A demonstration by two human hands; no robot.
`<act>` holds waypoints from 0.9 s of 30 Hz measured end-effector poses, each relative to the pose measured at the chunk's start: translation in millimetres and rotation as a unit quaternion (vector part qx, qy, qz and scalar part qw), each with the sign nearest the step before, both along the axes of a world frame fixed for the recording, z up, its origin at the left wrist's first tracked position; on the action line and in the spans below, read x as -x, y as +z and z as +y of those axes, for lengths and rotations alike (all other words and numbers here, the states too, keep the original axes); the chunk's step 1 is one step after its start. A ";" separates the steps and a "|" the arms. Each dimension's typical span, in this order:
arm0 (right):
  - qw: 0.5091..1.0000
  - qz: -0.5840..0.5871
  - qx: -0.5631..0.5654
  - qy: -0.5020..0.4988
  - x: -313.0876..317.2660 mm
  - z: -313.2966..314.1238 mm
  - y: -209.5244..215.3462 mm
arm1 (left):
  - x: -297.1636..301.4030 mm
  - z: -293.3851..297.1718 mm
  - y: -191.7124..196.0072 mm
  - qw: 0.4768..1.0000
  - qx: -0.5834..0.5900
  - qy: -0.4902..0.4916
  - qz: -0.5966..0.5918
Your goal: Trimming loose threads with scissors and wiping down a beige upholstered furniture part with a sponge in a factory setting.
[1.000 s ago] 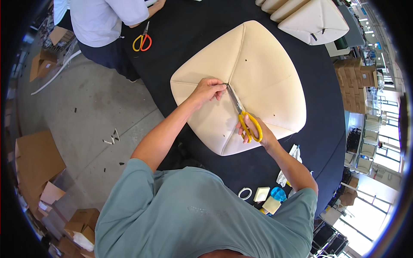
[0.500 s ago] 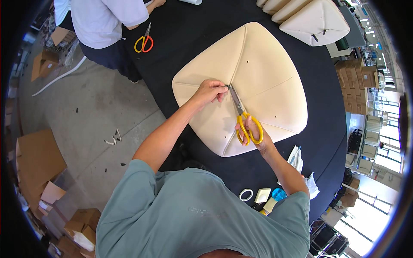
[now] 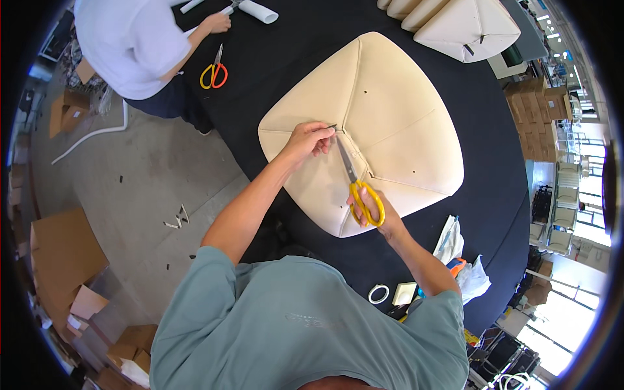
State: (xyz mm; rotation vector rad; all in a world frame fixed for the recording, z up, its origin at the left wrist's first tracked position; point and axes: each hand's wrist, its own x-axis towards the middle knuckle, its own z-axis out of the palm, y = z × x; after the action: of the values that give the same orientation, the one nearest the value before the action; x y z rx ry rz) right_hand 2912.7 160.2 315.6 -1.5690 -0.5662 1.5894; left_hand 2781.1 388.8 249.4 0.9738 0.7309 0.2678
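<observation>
A cream upholstered cushion (image 3: 403, 123) with seams and small dark holes lies in front of me. Above its middle, where the seams meet, my left hand (image 3: 311, 140) pinches the end of a small dark strip (image 3: 333, 127). From the lower right, my right hand (image 3: 383, 218) grips yellow-handled scissors (image 3: 367, 203). Their blades look shut or nearly so, and the tips point up at the seam just beside my left fingertips. Whether the strip is still joined to the cushion I cannot tell.
Orange-and-yellow scissors (image 3: 214, 75) lie at the far left of the black-covered table (image 3: 279, 58). A co-worker in a white shirt (image 3: 133, 49) handles white material there. More cream cushions (image 3: 465, 29) stand far right. A tape roll (image 3: 378, 294) and a plastic bag (image 3: 473, 279) lie nearby right.
The scissors have drawn slightly left and down, and their blades have come together. My left hand has shifted a little left. The co-worker's arm now reaches across the far table.
</observation>
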 end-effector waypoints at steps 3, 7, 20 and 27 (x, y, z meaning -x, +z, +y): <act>0.999 0.013 0.020 0.029 20.9 -33.0 -7.7 | 12.9 -1.3 -11.6 0.998 0.023 0.038 -0.039; 0.999 0.011 0.041 0.008 55.3 -80.0 -19.4 | 60.9 -1.0 -19.6 1.000 -0.011 0.013 0.017; 0.905 -0.349 0.039 -0.241 120.9 -199.9 -32.4 | 256.8 -36.2 -115.4 0.899 -0.299 -0.082 0.309; 0.741 -0.386 0.255 -0.487 160.8 -322.1 -54.2 | 195.3 -51.8 -84.4 0.918 -0.195 -0.131 0.318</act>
State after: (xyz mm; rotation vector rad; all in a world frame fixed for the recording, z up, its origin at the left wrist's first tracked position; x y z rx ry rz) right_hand 2751.8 -161.9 261.4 -2.3611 0.3601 0.2221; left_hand 2585.9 337.1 165.0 1.5569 1.1498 -0.1639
